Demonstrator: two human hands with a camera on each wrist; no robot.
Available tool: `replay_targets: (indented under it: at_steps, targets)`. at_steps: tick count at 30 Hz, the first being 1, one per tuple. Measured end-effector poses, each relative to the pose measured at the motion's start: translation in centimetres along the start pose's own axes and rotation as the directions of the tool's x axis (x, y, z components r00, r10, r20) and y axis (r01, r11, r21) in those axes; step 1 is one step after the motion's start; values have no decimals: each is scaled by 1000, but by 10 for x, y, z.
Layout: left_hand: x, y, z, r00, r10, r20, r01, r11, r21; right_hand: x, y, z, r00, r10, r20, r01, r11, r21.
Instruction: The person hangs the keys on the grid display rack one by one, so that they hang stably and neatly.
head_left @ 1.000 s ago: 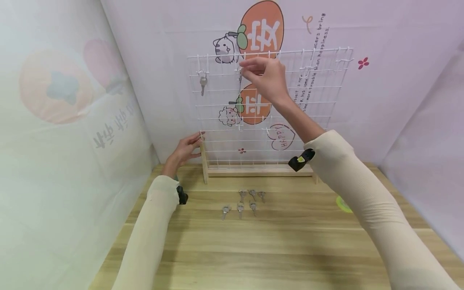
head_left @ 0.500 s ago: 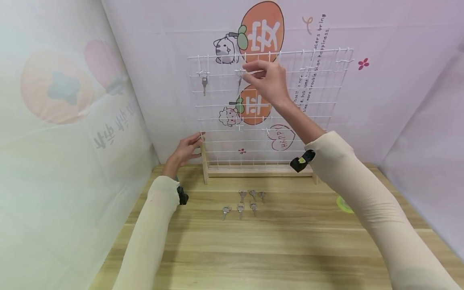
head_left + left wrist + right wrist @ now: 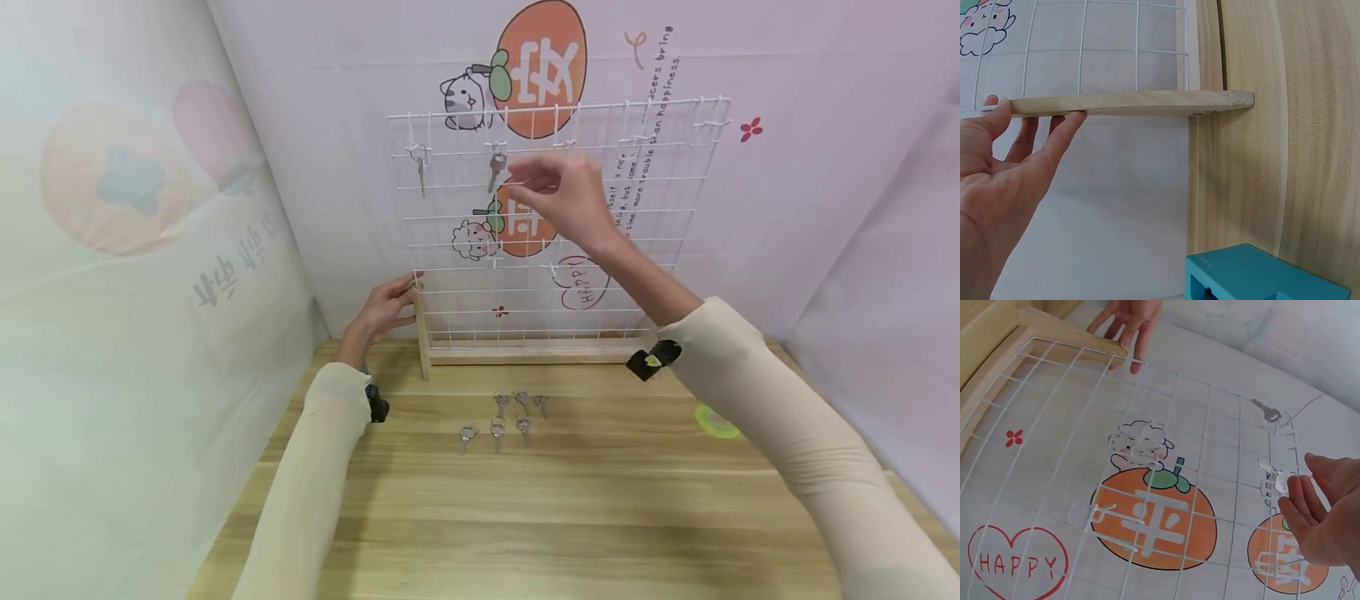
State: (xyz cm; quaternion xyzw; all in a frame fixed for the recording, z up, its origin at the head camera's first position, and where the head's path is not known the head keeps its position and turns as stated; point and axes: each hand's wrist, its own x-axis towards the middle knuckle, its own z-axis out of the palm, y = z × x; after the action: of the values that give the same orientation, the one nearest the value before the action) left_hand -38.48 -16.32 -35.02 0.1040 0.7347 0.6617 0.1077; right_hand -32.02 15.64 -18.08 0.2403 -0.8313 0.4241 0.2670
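In the head view, a white wire grid rack stands upright in a wooden frame. One key hangs from a hook on its upper part, and another key hangs further left. My right hand is just right of the nearer key, fingers loosely bent, nothing held. The right wrist view shows the fingertips beside that key; whether they touch cannot be told. My left hand grips the rack's wooden side post, thumb on one face and fingers on the other.
Several keys lie on the wooden table in front of the rack. A yellow-green ring-shaped item sits at right. White hooks hang along the grid. A teal object appears in the left wrist view.
My right hand has let go of the key at the second hook and drawn back down and to the right. The key now hangs by itself. My left hand has stayed put.
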Motion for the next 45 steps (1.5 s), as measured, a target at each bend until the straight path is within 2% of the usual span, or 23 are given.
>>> replay_targets:
  at_steps: [9,16,25,31,45]
  targets:
    - [11,-15,-3,999,9,-31,-8,999,34,-32,13,8,999,-20,47,21,1000,-15]
    - [11,-14,-5,999,-1,-45,2,1000,16,-55,27,18,993,-11,117,12,1000,-3]
    - [11,-9,-5,999,-9,-35,9,1000,-8,-87,52,34,982,-11,191,20,999,-46]
    - [5,-4,-3,999,-19,-27,18,1000,-21,-110,76,50,962,22,271,-18,1000,-16]
    - [3,0,-2,1000,-22,-16,22,999,-41,-159,134,101,932,21,361,-27,1000,12]
